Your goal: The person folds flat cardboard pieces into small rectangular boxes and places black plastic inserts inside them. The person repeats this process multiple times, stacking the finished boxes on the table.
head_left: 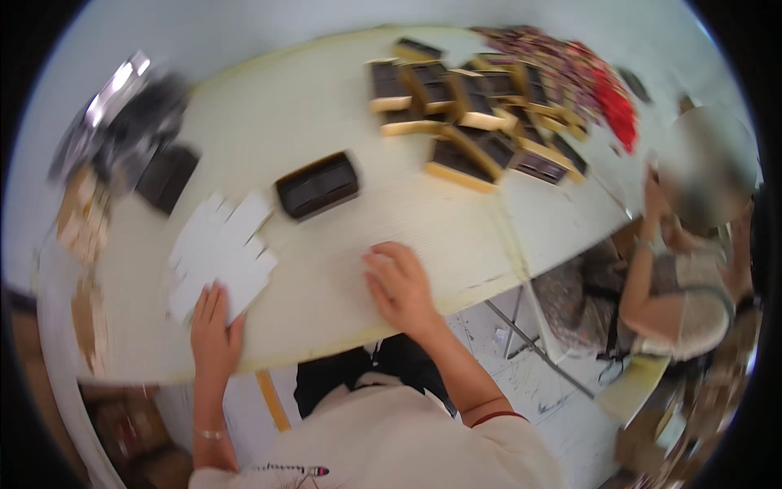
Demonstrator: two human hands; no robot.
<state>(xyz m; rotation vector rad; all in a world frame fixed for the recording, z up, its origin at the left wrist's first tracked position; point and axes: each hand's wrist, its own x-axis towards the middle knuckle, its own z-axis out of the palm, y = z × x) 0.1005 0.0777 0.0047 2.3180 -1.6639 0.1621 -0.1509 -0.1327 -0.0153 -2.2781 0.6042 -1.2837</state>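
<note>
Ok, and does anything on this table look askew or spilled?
The gold-edged boxes, far right, lie heaped at mixed angles; the white pieces under the left hand are spread unevenly. No clear spill.

On the bench (269,106), the card pieces (220,253) lie near left, a single box (319,186) just right and farther back, piled boxes (472,94) far right.

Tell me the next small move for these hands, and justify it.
Probably the left hand should pinch one of the white flat pieces and slide it free: its fingers lie over their near edge. The right hand shows nothing in its grasp, so it seems free to receive the piece, near the single dark box.
</note>
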